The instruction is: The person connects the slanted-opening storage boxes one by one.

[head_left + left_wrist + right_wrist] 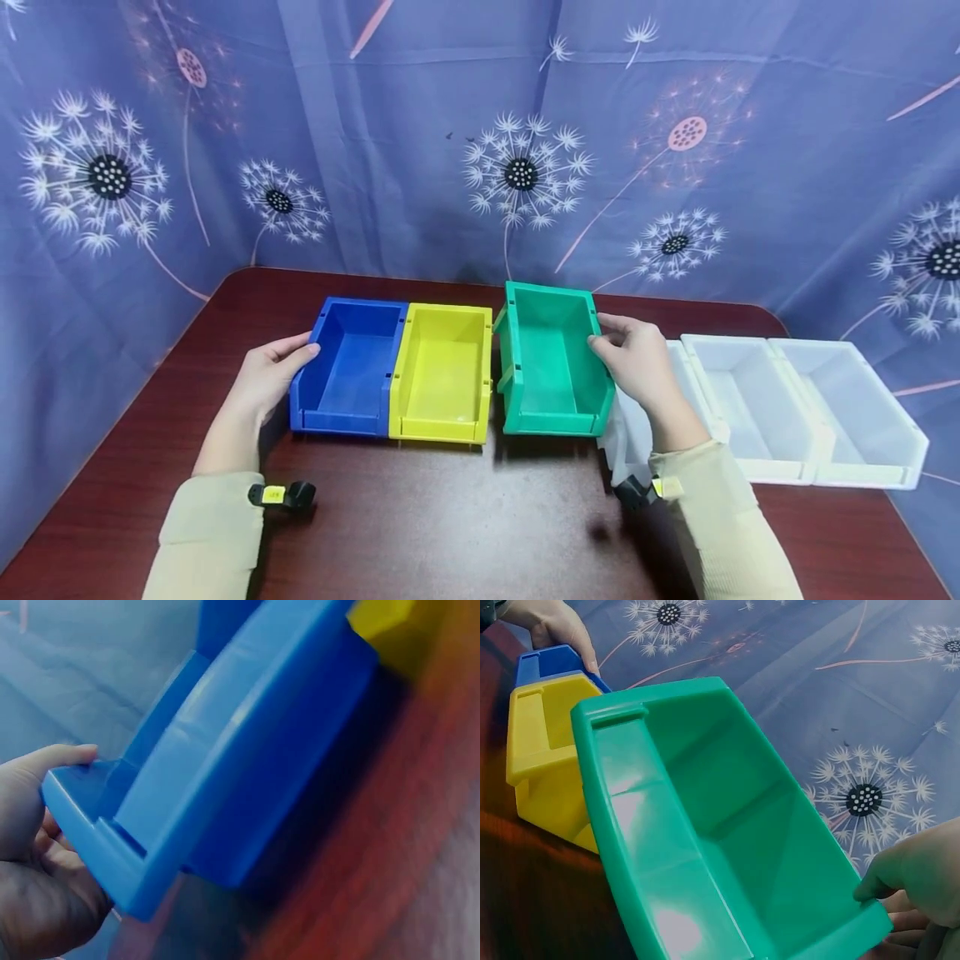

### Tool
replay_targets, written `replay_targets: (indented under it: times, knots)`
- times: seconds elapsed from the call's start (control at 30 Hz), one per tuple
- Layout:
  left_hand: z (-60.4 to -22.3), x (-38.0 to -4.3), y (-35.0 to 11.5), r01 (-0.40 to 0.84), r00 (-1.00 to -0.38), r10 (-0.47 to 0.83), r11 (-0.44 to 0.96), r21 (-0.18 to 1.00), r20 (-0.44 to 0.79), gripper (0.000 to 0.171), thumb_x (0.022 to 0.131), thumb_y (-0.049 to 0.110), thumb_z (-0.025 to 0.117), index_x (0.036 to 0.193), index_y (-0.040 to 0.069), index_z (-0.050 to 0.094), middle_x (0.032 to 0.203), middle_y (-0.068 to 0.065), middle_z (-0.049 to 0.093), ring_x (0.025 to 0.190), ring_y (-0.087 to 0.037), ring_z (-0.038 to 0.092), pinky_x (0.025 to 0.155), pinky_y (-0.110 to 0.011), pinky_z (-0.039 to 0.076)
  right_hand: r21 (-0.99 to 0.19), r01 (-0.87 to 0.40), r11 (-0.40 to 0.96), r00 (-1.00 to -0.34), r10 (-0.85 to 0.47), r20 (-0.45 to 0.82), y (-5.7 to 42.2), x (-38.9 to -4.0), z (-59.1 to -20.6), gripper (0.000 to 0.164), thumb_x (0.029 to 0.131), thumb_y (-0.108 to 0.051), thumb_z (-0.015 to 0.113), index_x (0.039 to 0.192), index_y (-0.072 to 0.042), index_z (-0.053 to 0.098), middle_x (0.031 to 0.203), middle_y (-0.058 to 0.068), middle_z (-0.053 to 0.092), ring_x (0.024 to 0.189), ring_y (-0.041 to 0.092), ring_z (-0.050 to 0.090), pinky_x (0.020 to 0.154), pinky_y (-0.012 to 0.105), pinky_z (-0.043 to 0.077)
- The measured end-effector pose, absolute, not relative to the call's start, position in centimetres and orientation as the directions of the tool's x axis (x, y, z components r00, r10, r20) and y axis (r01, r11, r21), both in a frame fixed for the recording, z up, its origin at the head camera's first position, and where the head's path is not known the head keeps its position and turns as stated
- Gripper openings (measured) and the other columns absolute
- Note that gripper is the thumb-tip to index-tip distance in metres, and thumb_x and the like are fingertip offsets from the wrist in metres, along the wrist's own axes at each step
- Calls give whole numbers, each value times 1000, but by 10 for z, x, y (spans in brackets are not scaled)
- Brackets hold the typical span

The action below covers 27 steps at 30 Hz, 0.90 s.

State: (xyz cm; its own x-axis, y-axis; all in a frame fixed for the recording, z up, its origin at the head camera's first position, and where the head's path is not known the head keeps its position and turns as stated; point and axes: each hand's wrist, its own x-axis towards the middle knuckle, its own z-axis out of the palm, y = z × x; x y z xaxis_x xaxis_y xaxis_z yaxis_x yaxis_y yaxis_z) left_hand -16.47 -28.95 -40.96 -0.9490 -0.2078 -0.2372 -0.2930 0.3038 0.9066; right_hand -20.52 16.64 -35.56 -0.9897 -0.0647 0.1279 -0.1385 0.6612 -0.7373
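A blue bin and a yellow bin stand side by side, touching, on the dark red table. My left hand grips the blue bin by its left wall, thumb over the rim and fingers outside; the left wrist view shows the same hold on the blue bin. To the right, apart from the yellow bin by a narrow gap, a green bin appears raised off the table with a shadow beneath. Its right wall is pinched by my right hand, thumb at the rim.
Several white translucent bins stand in a row on the right side of the table, one partly covered by the right hand and wrist. A blue dandelion-print curtain hangs behind the table and along its sides.
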Motion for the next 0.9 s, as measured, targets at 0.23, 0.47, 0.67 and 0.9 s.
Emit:
replay_targets:
  times: [0.23,0.47,0.67,0.9]
  knots:
    - [-412,-165,-291,-246,-964,-185,365,898,-189,68,92,50,53,145,9,38,149,-19,36,136,-40,35,106,-56,34,-737,-76,672,-997,-46,61,165,-206,-352,42,93,-14,55,130,4,53,112,24,66,99,32,64,75,40,56]
    - [-413,-164,-292,-196,-975,-181,416,888,-130,65,93,48,51,143,7,41,146,-22,40,134,-42,36,105,-57,35,-733,-65,677,-998,-43,49,161,-204,-351,42,92,-14,55,130,3,54,114,24,65,101,33,64,78,43,56]
    - [-414,-164,-291,-194,-974,-191,406,893,-125,64,94,47,51,142,6,42,145,-22,41,133,-42,38,104,-55,37,-722,-64,689,-998,-26,63,160,-204,-349,41,92,-14,55,129,4,55,112,24,66,99,33,65,76,43,57]
    - [-413,-163,-290,-202,-972,-188,391,898,-137,64,94,47,50,143,6,40,146,-22,40,134,-41,37,105,-54,37,-713,-77,697,-997,-34,75,159,-206,-348,41,91,-14,56,128,3,56,109,24,67,95,32,66,73,40,57]
